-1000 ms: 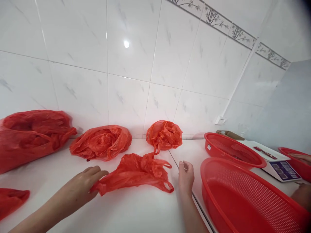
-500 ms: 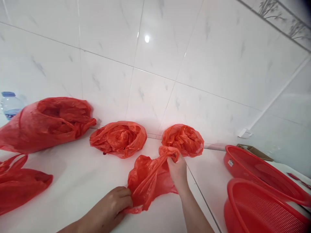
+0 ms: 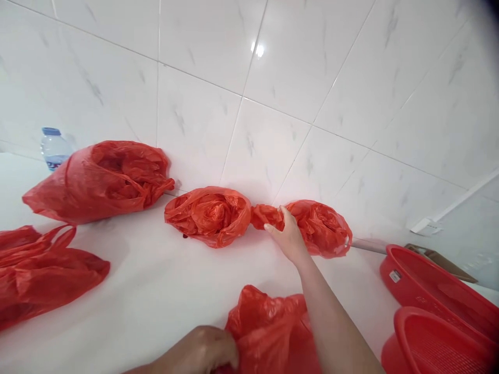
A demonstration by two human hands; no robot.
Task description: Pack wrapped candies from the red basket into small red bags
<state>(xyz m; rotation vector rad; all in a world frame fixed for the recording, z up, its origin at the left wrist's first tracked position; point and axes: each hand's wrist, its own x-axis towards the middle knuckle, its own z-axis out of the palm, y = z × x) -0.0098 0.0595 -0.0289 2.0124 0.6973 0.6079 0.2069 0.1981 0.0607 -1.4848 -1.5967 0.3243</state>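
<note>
Head view: left hand (image 3: 206,345), grip pinching a loose red plastic bag (image 3: 273,332)! Right hand (image 3: 287,236), grip spread, is at a small crumpled red plastic bundle (image 3: 262,215).

Six bags (image 3: 271,335); two baskets (image 3: 407,291); one bottle (image 3: 54,148)

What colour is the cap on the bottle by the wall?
The cap is blue; it shows in the head view.
</note>
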